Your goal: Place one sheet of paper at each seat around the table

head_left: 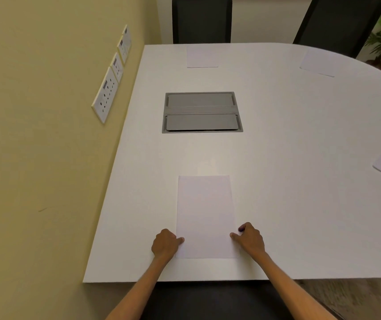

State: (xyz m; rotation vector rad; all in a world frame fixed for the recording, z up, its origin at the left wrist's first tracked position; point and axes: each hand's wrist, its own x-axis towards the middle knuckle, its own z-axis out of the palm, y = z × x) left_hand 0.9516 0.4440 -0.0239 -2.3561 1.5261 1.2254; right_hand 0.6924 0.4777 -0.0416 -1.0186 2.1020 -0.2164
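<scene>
You are squaring the near sheet [205,215] on the table [288,158] at your own seat, left hand [166,244] and right hand [250,239] each pinching a side edge (other sheets [202,57] are lying far and right); releasing it and checking for unserved seats is likely coming next.

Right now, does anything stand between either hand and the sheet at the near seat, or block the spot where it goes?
Nothing visible. The left hand and right hand grip the near sheet at its side edges, and it lies flat on the table. The grey hatch sits farther off, apart from it.
</scene>
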